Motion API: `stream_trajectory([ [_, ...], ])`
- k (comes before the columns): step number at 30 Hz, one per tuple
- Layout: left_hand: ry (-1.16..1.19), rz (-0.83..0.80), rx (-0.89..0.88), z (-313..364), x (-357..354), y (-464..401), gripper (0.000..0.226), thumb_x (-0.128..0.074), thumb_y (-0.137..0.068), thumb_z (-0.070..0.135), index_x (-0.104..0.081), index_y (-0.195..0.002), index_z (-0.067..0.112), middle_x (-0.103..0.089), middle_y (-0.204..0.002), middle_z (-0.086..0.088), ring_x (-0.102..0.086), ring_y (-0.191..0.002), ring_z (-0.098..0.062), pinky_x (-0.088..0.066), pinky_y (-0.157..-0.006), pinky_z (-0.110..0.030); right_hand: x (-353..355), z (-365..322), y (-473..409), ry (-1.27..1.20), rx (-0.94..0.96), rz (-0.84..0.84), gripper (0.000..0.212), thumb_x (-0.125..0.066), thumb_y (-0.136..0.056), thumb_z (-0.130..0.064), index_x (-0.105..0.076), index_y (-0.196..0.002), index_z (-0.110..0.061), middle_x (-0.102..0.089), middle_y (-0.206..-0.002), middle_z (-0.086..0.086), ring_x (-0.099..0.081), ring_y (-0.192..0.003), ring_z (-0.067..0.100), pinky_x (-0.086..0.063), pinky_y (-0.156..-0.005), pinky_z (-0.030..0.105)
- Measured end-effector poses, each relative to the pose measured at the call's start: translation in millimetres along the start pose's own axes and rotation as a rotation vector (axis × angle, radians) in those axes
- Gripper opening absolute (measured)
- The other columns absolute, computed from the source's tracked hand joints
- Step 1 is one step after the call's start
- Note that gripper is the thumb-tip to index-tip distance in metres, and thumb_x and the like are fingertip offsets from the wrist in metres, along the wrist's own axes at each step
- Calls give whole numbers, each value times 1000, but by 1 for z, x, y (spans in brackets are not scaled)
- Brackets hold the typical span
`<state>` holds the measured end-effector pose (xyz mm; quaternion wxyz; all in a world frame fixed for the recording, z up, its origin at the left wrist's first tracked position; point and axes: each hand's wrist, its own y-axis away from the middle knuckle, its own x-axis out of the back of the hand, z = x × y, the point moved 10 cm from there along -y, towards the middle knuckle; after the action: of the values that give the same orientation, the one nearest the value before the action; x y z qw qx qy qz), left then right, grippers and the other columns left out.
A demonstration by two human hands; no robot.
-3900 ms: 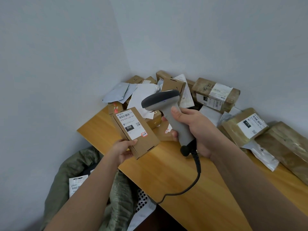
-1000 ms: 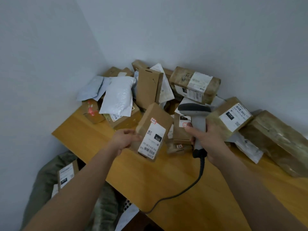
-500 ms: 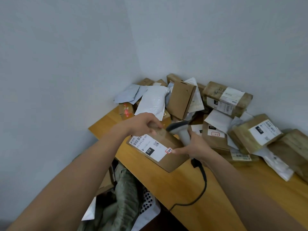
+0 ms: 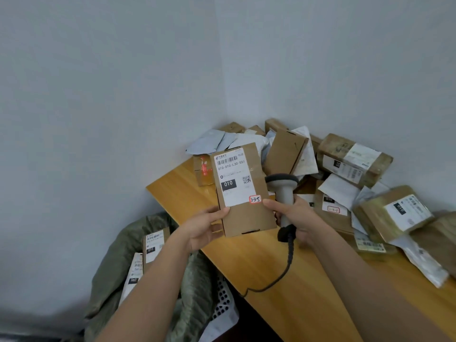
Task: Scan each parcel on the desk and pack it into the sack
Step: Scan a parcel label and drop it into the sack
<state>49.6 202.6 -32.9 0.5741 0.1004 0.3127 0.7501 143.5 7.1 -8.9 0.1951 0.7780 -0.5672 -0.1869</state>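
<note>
The left hand [image 4: 206,229] grips a cardboard box [image 4: 243,188] by its lower left corner, holding it upright above the desk [image 4: 283,272] edge, label facing up. The right hand [image 4: 297,219] is wrapped around the scanner [image 4: 282,191] handle, forefinger touching the box. The green sack [image 4: 123,262] sits below left, parcels inside.

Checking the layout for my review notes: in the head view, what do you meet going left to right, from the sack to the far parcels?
Green sack → left hand → held box → scanner → right hand → taped parcel marked 010.
</note>
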Motion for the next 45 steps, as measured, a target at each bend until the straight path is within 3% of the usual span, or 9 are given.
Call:
stream_trajectory([
  [3, 93, 20, -64, 4, 4, -6, 42, -63, -90, 10, -53, -130, 5, -69, -116, -12, -66, -98, -25, -52, -94, -42, -7, -3, -2, 16, 8, -9, 57, -83, -76, -23, -53, -122, -11, -65, -98, 11, -57, -72, 17, -50, -60, 29],
  [10, -25, 303, -2, -6, 57, -9, 46, -69, -88, 9, -48, -130, 4, -66, -117, -13, -64, -104, -28, -55, -74, -36, -30, -34, 14, 11, 16, -54, 36, -58, -96, -45, -54, -115, -14, -57, -92, 11, -59, -65, 17, -51, -60, 30],
  [16, 45, 368, 51, -17, 77, -8, 41, -66, -91, 14, -54, -129, 5, -65, -119, -12, -64, -101, -30, -55, -85, -46, -73, -79, 55, 41, 135, -298, 35, -51, -100, -40, -60, -115, -10, -60, -88, 8, -56, -56, 12, -51, -55, 25],
  [21, 116, 431, 73, -23, 90, -4, 32, -64, -92, 8, -54, -122, 4, -63, -102, -11, -62, -87, -26, -52, -62, -39, -85, -101, 78, 48, 195, -345, 29, -51, -99, -39, -60, -111, -14, -62, -100, 9, -52, -56, 13, -49, -55, 27],
  [25, 149, 444, 92, -26, 94, -2, 30, -59, -95, 6, -52, -124, 2, -61, -93, -11, -60, -81, -24, -49, -62, -40, -85, -110, 88, 45, 216, -358, 34, -51, -100, -38, -60, -115, -9, -61, -101, 11, -51, -52, 14, -47, -51, 26],
  [29, 165, 459, 100, -31, 99, 0, 26, -56, -96, 5, -52, -122, 4, -60, -89, -10, -58, -78, -23, -48, -77, -43, -84, -112, 92, 37, 210, -361, 36, -51, -99, -39, -59, -117, -9, -62, -101, 12, -51, -52, 13, -47, -52, 26],
  [35, 209, 500, 107, -41, 115, -1, 34, -60, -94, 6, -52, -127, 3, -62, -110, -13, -59, -92, -27, -49, -81, -44, -90, -114, 96, 36, 206, -383, 35, -52, -99, -38, -59, -117, -8, -61, -100, 12, -50, -52, 14, -45, -51, 25],
  [39, 236, 525, 116, -49, 128, 3, 33, -59, -95, 6, -52, -128, 3, -62, -107, -11, -59, -97, -28, -49, -78, -44, -102, -112, 95, 56, 213, -402, 33, -51, -100, -38, -59, -113, -9, -62, -100, 11, -50, -53, 13, -45, -54, 26],
  [45, 311, 727, 103, -68, 177, 31, 31, -59, -94, 5, -53, -124, 2, -62, -110, -14, -59, -94, -31, -51, -75, -45, -127, -84, 72, 171, 135, -403, 33, -51, -100, -42, -59, -116, -13, -64, -108, 11, -54, -57, 13, -48, -56, 28],
])
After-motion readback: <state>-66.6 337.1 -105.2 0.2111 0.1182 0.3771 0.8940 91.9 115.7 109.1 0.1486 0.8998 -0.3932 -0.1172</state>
